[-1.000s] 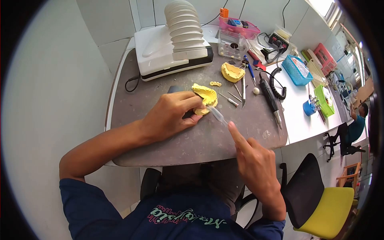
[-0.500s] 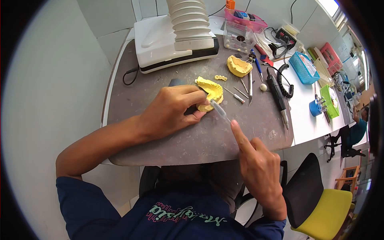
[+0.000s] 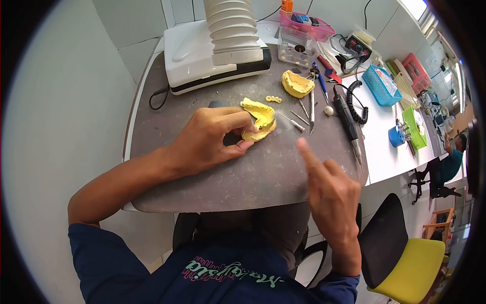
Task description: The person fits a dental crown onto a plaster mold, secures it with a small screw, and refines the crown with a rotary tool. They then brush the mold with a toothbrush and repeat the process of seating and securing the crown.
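Observation:
My left hand [image 3: 212, 131] is closed on a yellow dental cast [image 3: 259, 112], with its thumb and fingers at the near left edge. The cast rests tilted on the bench. To the right, my right hand [image 3: 331, 197] is raised over the bench's front edge, index finger stretched out and the other fingers curled in. Whatever they hold is hidden or blurred. Beyond the held cast lies a small row of tooth-shaped pieces [image 3: 273, 99]. A second yellow cast [image 3: 297, 84] sits farther back. A thin hand instrument [image 3: 297, 125] lies right of the held cast.
A white box-shaped unit [image 3: 217, 55] with a ribbed hose [image 3: 230, 30] stands at the back. On the right lie a black handpiece [image 3: 347, 119], a blue basket [image 3: 382, 85] and a blue bur holder [image 3: 397, 136]. A yellow-seated chair [image 3: 407, 266] is beside me; another person [image 3: 450, 164] sits farther off.
My right hand has moved slightly up and right, away from the cast. The pale, blurred tool between its fingertip and the cast no longer shows clearly. My left hand keeps its hold.

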Tool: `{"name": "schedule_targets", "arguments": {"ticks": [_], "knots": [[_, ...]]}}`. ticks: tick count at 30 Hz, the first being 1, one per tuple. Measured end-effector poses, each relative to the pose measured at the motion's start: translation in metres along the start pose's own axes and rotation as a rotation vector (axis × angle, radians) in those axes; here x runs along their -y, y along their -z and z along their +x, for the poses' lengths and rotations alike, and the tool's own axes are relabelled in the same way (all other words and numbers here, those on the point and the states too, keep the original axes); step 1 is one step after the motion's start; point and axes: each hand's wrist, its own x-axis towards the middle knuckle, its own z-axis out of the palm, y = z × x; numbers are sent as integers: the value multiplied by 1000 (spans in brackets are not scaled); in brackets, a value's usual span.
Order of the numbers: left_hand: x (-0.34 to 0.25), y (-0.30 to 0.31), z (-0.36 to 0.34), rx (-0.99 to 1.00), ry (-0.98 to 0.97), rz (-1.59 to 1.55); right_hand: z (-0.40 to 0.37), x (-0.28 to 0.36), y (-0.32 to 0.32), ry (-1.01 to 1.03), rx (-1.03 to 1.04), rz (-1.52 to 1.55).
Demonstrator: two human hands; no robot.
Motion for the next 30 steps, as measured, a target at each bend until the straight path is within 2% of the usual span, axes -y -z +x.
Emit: {"name": "schedule_targets", "arguments": {"ticks": [1,2,4,5,8,12,15,17,18,20,21,23,26,30], "knots": [[1,-1,-1,-8,-1,-11,2,0,2,-71,-89,-71],[2,-1,-1,-13,-4,-20,3,0,1,-70,-89,-69],[1,0,-1,-8,-5,2,3,1,-1,11,-14,210],[0,1,0,-1,-11,21,-1,2,-6,16,94,125],[0,0,0,-3,-24,29,-13,13,22,-97,151,-4],[1,0,-1,-3,-19,10,-14,19,21,-157,78,108],[1,1,0,18,-25,40,-7,15,2,-64,113,60],[2,1,-1,14,-34,58,-4,11,1,-15,40,-57],[2,1,-2,13,-31,59,-3,9,0,-12,41,-56],[1,1,-1,19,-10,44,-3,6,0,-66,-101,40],[1,1,-1,17,-15,42,-3,6,-2,-66,-103,34],[1,1,-1,14,-34,48,-5,7,-7,24,66,45],[0,0,-1,12,-43,70,-12,14,16,-14,125,-92],[-1,-2,1,22,-69,66,-5,12,-3,-7,33,-13]]}}
